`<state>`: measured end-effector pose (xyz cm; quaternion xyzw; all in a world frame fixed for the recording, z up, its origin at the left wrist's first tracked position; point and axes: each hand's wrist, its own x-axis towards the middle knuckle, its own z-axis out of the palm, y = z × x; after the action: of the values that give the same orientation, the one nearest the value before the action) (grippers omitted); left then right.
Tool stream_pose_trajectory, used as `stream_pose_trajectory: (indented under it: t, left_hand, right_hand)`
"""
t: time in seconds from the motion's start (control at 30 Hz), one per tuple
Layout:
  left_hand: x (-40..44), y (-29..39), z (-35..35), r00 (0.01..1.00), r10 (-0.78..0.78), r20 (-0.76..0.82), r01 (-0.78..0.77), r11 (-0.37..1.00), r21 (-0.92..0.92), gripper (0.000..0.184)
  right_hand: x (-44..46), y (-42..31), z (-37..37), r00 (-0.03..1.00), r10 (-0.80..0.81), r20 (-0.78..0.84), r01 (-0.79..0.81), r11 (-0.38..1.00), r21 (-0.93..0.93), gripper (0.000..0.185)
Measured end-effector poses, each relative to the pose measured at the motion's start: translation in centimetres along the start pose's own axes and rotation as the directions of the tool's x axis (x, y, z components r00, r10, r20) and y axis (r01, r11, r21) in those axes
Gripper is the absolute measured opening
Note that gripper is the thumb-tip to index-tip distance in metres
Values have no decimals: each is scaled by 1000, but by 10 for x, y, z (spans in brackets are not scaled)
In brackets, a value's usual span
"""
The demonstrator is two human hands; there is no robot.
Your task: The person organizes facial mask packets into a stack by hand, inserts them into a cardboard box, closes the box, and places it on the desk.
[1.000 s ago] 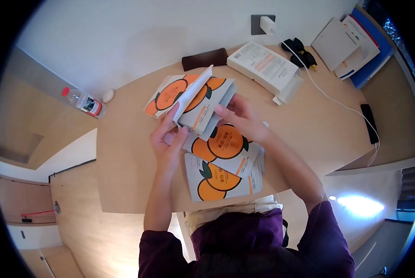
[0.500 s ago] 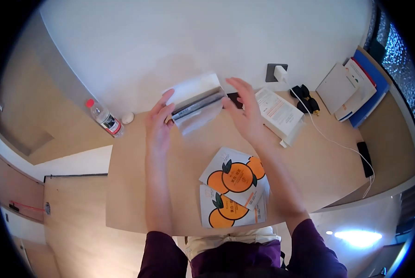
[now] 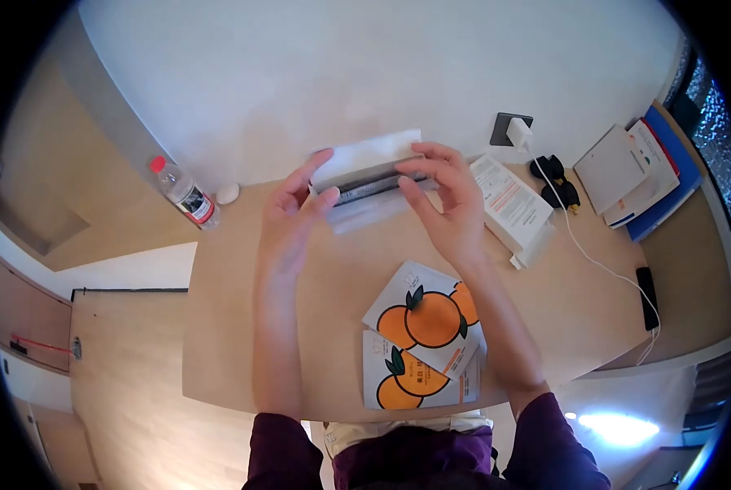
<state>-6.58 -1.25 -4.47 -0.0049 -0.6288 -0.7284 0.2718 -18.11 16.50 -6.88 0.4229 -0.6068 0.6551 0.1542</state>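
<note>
Above the back of the table, both hands hold a white packet (image 3: 374,153) with a long dark band across it and a pale, shiny lower part; its exact kind is unclear. Its left end sits between the thumb and fingers of my left hand (image 3: 294,208). At the right end, my right hand (image 3: 455,204) has its fingers and thumb closed around the edge. Below the hands, two orange-printed sachets (image 3: 431,318) lie overlapping near the table's front edge, the lower one (image 3: 398,384) partly covered.
A white printed box (image 3: 512,200) lies at the right, beside sunglasses (image 3: 555,184). A charger (image 3: 519,131) with a white cable (image 3: 582,245) is plugged into the wall. Folders (image 3: 668,180) lean at the far right. A bottle (image 3: 186,194) and a round white object (image 3: 227,193) are at the left.
My right hand has closed in on the packet's right end, and my left thumb now lies over its left end. The packet appears slightly further right, while the whole view has shifted a little.
</note>
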Motion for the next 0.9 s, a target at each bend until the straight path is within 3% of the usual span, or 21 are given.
stream_pose_trajectory:
  t: [0.07,0.13,0.23,0.33,0.43,0.53,0.63,0.77,0.9]
  left_hand:
    - [-2,2,1,998,-56,-36,54,997,-49,51]
    - [-4,4,-3,993,-106,-54,101,991,-86,47]
    - [-3,10,-1,991,-97,-93,102,993,51,45]
    - [-2,3,0,988,-121,-94,128,989,78,45]
    - [-2,2,11,993,-4,-122,24,987,160,45]
    - [-2,3,12,990,-26,-141,48,987,151,41]
    - [2,-3,-1,979,-162,-126,172,983,71,40]
    - [0,-3,10,984,-91,-152,111,985,129,40]
    - [-1,-8,11,982,-24,-187,49,990,130,40]
  right_hand:
    - [2,-27,0,998,53,-30,-51,997,60,27]
    - [3,-34,-1,999,16,-28,-16,1000,9,25]
    - [2,-34,-2,999,34,13,-33,998,-59,22]
    - [2,-29,-3,997,65,45,-60,993,-99,19]
    - [2,-20,-5,996,71,62,-64,993,-103,17]
    - [-1,-15,-2,996,69,56,-63,993,-99,17]
    - [-1,-17,-4,996,40,79,-22,976,-216,20]
    - [0,-29,-11,993,41,112,9,910,-415,24]
    - [-2,-19,-11,993,29,113,13,933,-358,29]
